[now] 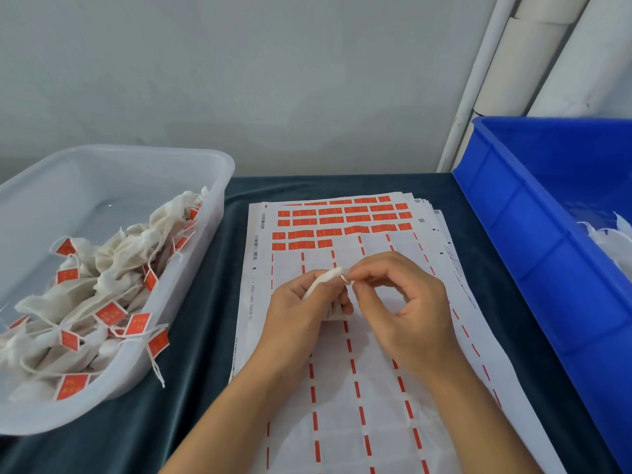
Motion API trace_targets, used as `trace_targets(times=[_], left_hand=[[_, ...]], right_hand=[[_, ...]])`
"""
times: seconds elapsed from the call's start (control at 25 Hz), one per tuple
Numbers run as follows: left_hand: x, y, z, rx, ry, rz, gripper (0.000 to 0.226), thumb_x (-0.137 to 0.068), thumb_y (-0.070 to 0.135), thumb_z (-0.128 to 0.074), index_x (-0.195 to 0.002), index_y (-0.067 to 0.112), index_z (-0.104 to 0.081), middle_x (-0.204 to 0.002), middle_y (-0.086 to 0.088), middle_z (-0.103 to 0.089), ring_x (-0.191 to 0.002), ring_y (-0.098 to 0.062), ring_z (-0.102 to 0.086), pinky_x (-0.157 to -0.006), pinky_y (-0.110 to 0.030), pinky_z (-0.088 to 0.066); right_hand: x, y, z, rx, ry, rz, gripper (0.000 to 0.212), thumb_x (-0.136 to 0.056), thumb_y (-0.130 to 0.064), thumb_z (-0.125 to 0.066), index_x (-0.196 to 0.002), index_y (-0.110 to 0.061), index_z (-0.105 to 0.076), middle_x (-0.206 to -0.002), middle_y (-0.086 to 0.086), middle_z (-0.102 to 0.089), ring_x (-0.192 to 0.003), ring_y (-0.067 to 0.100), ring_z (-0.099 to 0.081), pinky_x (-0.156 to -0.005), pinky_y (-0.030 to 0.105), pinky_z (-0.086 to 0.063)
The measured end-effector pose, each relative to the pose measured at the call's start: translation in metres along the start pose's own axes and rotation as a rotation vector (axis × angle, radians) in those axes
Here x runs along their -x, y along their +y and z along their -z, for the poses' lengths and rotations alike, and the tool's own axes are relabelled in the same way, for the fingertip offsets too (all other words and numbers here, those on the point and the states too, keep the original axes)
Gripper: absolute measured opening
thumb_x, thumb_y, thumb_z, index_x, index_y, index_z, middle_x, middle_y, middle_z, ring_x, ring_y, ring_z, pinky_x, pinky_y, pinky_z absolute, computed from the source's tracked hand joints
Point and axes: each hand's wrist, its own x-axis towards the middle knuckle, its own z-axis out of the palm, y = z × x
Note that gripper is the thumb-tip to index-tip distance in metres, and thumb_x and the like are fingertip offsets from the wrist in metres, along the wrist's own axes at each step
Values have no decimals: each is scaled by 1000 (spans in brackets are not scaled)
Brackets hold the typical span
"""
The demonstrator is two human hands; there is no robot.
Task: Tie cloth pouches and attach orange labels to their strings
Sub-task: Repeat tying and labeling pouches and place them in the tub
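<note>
Pouches of soft, crumpled off-white cloth point(113, 268), each with an orange label on its string, lie heaped in the translucent, round-cornered plastic tub point(219, 186) at the left, which sits on the desk point(191, 336) under its dark teal, velvety cover. A glossy blue plastic crate point(533, 234) with ribbed walls stands along the right edge and holds a few untied white pouches point(612, 237). Between the two containers a fanned stack of smooth white label sheets point(376, 422) fills the middle; the top sheet keeps rows of rectangular orange labels point(342, 220) only at its far end, with dashed orange strips below. A band of bare cover runs between tub and sheets; the crate nearly touches the sheets' right edge. Above the sheets, the left hand point(301, 309) curls its fingers round one small white cloth pouch point(325, 278), holding it in the air. The right hand point(403, 302) pinches at the pouch's gathered top with thumb and forefinger.
</note>
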Motion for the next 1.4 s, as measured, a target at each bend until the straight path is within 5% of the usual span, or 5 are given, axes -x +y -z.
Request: trace_targets(times=[0.44, 0.84, 1.12, 1.24, 1.4], left_hand=[[-1, -5, -5, -92, 88, 22, 28, -103, 35, -59, -87, 26, -80, -85, 1, -78, -86, -18, -76, -79, -29, -64], [-1, -5, -6, -177, 99, 14, 26, -99, 32, -63, -78, 24, -76, -77, -6, -73, -81, -26, -73, -76, -42, -63], [4, 0, -5, -31, 40, -1, 14, -94, 32, -72, -92, 19, -67, -80, -2, -72, -79, -21, -72, -73, -29, -59], [6, 2, -3, 72, -46, -46, 23, -91, 35, -65, -111, 26, -69, -96, -7, -76, -93, -32, -74, -86, -43, -64], [5, 1, 0, 136, -76, -69, 26, -92, 27, -59, -105, 13, -76, -107, -15, -74, -107, -43, -66, -95, -53, -57]], right_hand=[[5, 3, -3, 281, 39, 95, 17, -89, -28, -75, -100, -17, -77, -101, -8, -74, -95, 6, -67, -85, 22, -58], [3, 3, -4, 493, 73, 246, 18, -89, -33, -69, -86, -15, -70, -85, -4, -71, -78, 11, -65, -69, 24, -57], [4, -7, -6, 167, 1, -65, 17, -88, -43, -57, -91, -27, -61, -85, -19, -65, -84, 5, -66, -73, 15, -56], [3, -12, -8, -25, 31, -178, 11, -87, -44, -55, -89, -33, -59, -85, -18, -66, -87, 5, -68, -70, 11, -54], [3, -11, -6, -197, 53, -262, 6, -93, -27, -56, -88, -30, -59, -82, -9, -68, -80, 17, -69, -68, 25, -60]])
